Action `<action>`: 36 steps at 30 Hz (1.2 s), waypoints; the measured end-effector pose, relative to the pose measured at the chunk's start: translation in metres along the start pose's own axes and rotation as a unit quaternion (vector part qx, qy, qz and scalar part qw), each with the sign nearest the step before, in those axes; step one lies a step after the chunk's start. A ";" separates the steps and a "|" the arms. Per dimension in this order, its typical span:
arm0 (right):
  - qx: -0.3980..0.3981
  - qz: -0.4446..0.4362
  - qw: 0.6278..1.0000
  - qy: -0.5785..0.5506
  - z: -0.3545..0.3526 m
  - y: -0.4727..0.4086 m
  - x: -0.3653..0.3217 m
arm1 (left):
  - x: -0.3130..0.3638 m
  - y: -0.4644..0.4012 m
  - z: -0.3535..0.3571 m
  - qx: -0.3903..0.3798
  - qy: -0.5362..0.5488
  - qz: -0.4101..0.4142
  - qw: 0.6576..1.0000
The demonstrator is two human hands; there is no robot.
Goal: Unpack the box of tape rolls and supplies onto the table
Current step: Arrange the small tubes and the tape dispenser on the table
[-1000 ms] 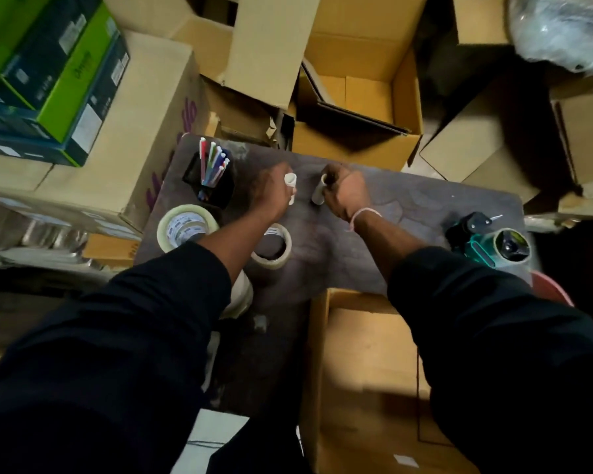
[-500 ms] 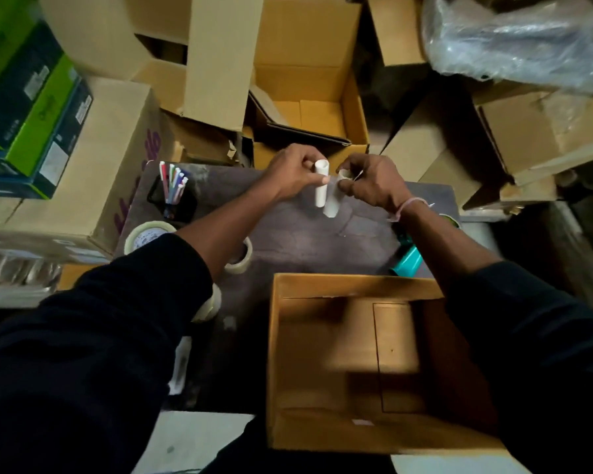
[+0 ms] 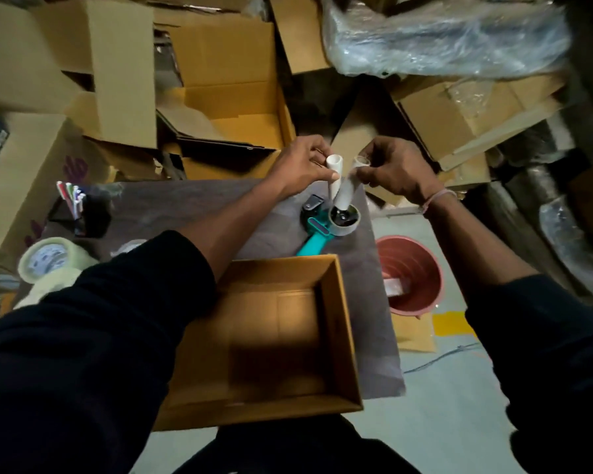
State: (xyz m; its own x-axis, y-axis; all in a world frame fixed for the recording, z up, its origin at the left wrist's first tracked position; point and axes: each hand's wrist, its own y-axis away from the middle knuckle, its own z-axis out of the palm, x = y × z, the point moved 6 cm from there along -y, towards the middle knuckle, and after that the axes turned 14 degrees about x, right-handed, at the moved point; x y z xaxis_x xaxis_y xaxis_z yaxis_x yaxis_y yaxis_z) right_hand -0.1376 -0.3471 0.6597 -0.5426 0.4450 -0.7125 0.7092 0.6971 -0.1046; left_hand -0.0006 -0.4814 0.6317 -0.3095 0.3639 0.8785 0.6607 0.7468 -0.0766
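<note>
Two white tubes held above the tape dispenser: left tube clamped in the left hand grip, right tube pinched by the right hand, lower ends crossing and seemingly touching. Risk: knocked together, either could slip, hit the dispenser, roll past the counter edge just right of it, toward the red bucket. Left of the dispenser: clear tape roll, marker holder, then bare counter. Nearer than the dispenser, the cardboard box, seemingly emptied.

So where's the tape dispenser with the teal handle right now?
The tape dispenser lies on the dark table, toward its far right corner, just beyond the open cardboard box and below the raised hands.
</note>
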 end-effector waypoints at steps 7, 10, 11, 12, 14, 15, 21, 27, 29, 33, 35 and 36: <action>0.043 0.089 0.993 0.069 -0.050 0.026 0.139 | 0.021 0.016 0.139 -0.027 -0.118 -0.030 0.992; 0.043 0.148 0.984 0.095 -0.044 0.050 0.196 | 0.013 0.030 0.190 -0.051 -0.187 -0.047 0.980; 0.050 0.164 0.980 0.101 -0.042 0.057 0.213 | 0.008 0.034 0.203 -0.055 -0.199 -0.057 0.977; 0.057 0.174 0.977 0.106 -0.040 0.064 0.225 | 0.002 0.037 0.214 -0.060 -0.207 -0.066 0.974; 0.070 0.182 0.974 0.117 -0.036 0.076 0.245 | -0.008 0.044 0.230 -0.070 -0.211 -0.076 0.972; 0.074 0.181 0.973 0.124 -0.035 0.081 0.251 | -0.013 0.046 0.237 -0.074 -0.213 -0.077 0.971; 0.098 0.190 0.969 0.127 -0.033 0.082 0.279 | -0.020 0.049 0.251 -0.066 -0.215 -0.074 0.971; 0.089 0.171 0.976 0.097 -0.028 0.075 0.261 | -0.016 0.043 0.225 -0.079 -0.172 -0.086 0.978; 0.088 0.168 0.980 0.067 -0.023 0.072 0.246 | -0.012 0.042 0.206 -0.093 -0.159 -0.079 0.980; 0.067 0.158 0.985 -0.013 -0.010 0.064 0.199 | -0.007 0.035 0.152 -0.074 -0.114 -0.058 0.989; 0.051 0.139 0.988 -0.047 0.003 0.058 0.176 | -0.014 0.030 0.120 -0.042 -0.108 -0.070 0.991; 0.046 0.120 0.991 -0.045 0.011 0.055 0.167 | -0.019 0.029 0.105 -0.023 -0.100 -0.083 0.991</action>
State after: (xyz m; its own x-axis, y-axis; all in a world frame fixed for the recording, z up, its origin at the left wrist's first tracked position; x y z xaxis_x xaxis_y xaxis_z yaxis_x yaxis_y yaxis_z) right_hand -0.1845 -0.2405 0.5276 -0.3144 0.5366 -0.7831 0.8532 0.5214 0.0148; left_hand -0.0473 -0.4086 0.5635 -0.5432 0.3439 0.7659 0.6176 0.7817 0.0870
